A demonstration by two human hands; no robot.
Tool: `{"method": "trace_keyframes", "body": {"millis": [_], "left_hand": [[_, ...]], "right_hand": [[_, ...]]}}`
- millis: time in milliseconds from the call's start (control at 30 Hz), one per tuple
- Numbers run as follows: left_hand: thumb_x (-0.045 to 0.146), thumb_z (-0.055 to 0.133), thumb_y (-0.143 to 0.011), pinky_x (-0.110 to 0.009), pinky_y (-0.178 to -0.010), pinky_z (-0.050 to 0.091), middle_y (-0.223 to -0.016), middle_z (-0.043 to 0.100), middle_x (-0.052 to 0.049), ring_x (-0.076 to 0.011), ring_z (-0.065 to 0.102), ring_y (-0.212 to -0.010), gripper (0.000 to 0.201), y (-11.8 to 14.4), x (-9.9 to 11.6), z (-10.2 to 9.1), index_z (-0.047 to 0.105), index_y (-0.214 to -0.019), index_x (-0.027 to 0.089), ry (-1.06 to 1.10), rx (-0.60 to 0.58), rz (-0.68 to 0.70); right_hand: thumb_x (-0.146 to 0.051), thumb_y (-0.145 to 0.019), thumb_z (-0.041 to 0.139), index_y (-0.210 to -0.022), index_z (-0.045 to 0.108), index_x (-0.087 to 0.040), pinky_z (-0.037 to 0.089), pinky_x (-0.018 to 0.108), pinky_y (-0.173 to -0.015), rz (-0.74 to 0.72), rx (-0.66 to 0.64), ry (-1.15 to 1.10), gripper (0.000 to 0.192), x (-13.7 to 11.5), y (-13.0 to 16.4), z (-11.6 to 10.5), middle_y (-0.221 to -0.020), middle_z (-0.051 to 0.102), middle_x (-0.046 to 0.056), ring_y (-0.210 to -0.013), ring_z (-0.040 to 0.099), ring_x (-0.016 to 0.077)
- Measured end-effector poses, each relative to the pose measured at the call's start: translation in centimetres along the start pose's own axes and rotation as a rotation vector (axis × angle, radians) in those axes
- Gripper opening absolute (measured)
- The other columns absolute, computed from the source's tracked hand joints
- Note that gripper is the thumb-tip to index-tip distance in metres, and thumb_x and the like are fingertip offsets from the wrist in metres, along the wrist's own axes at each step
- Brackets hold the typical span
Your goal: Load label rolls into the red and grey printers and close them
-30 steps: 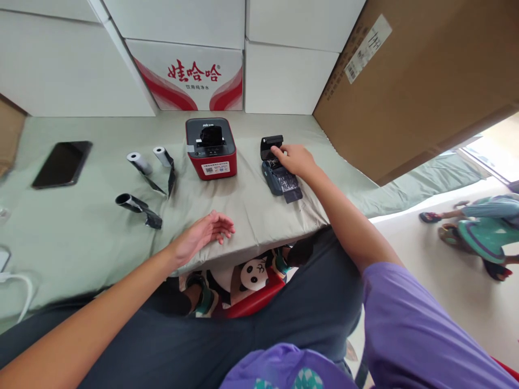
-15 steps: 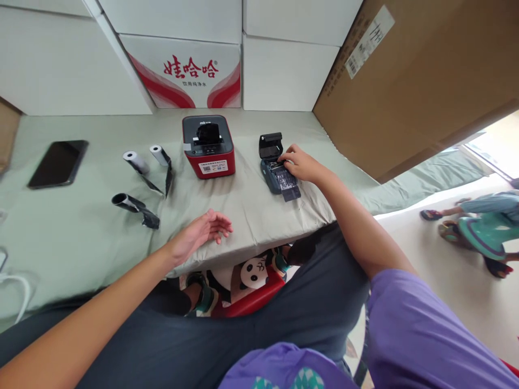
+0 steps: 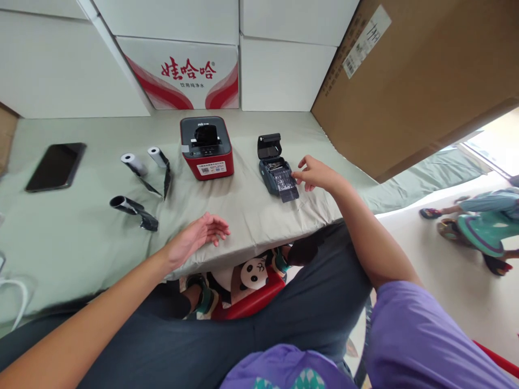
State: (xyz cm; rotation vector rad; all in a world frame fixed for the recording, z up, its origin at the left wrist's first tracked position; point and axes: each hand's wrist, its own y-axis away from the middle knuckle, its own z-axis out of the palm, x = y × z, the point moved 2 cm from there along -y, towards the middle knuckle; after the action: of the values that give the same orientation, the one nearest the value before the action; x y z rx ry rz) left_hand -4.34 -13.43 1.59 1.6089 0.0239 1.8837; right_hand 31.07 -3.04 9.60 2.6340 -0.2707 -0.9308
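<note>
The right hand (image 3: 318,175) hovers loosely curled, grasping nothing, fingertips just beside the strip of paper (image 3: 288,192) hanging from the small blue printer (image 3: 275,170), whose lid stands open at its 12 o'clock. A careless brush could tear the strip. The left hand (image 3: 197,237) rests slack and empty at the worktop (image 3: 81,237) edge, at the printer's 7 o'clock.

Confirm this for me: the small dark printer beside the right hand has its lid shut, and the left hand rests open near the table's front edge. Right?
Not quite. The head view shows the small dark printer with its lid open, tilted up at the back. The rest holds: the right hand is beside it, and the left hand rests open near the front edge of the table.
</note>
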Motion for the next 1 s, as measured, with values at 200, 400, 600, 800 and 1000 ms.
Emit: {"method": "trace_keyframes", "body": {"millis": [200, 400, 600, 800, 1000], "left_hand": [[0.077, 0.060, -0.087, -0.037, -0.079, 0.050, -0.103, 0.073, -0.014, -0.0267, 0.065, -0.096, 0.064, -0.3, 0.2, 0.2, 0.071, -0.101, 0.016, -0.013, -0.005, -0.001], [0.079, 0.066, -0.081, -0.036, -0.077, 0.050, -0.100, 0.073, -0.013, -0.0259, 0.065, -0.094, 0.066, -0.5, 0.4, 0.5, 0.070, -0.099, 0.016, 0.009, 0.000, -0.012], [0.078, 0.066, -0.082, -0.035, -0.079, 0.051, -0.099, 0.073, -0.012, -0.0254, 0.065, -0.095, 0.064, -0.1, 0.2, 0.3, 0.071, -0.098, 0.016, 0.033, 0.008, -0.005], [0.067, 0.066, -0.087, -0.037, -0.080, 0.051, -0.099, 0.073, -0.014, -0.0269, 0.065, -0.095, 0.054, 0.1, 0.0, 0.1, 0.073, -0.099, 0.015, 0.039, 0.018, 0.013], [0.069, 0.065, -0.087, -0.036, -0.078, 0.050, -0.099, 0.073, -0.014, -0.0260, 0.065, -0.093, 0.056, -0.1, 0.2, 0.3, 0.071, -0.098, 0.015, 0.030, 0.008, 0.011]], "right_hand": [[-0.035, -0.093, 0.061, -0.097, 0.051, -0.024, 0.053, 0.034, -0.056, -0.089, 0.009, -0.083, 0.016, 0.4, -0.5, -0.1, -0.082, 0.076, 0.007, -0.054, 0.061, 0.0175], [-0.035, -0.092, 0.052, -0.140, 0.051, -0.023, 0.055, 0.052, -0.101, -0.512, 0.457, 0.022, 0.050, -0.5, -4.7, 0.2, -0.149, 0.063, 0.014, -0.108, 0.069, 0.0291], [-0.038, -0.096, 0.045, -0.167, 0.027, -0.021, 0.039, 0.058, -0.123, -0.717, 0.332, 0.265, 0.075, -2.5, -6.1, 1.3, -0.169, 0.041, 0.009, -0.150, 0.046, 0.0347], [-0.028, -0.095, 0.042, -0.168, 0.025, -0.016, 0.043, 0.056, -0.119, -0.662, 0.282, 0.400, 0.075, -2.8, -5.9, 1.8, -0.169, 0.041, 0.011, -0.151, 0.046, 0.0342], [-0.022, -0.092, 0.042, -0.163, 0.036, -0.015, 0.042, 0.050, -0.121, -0.695, 0.307, 0.410, 0.072, -3.5, -6.0, 2.2, -0.173, 0.032, 0.009, -0.155, 0.041, 0.0296]]}}
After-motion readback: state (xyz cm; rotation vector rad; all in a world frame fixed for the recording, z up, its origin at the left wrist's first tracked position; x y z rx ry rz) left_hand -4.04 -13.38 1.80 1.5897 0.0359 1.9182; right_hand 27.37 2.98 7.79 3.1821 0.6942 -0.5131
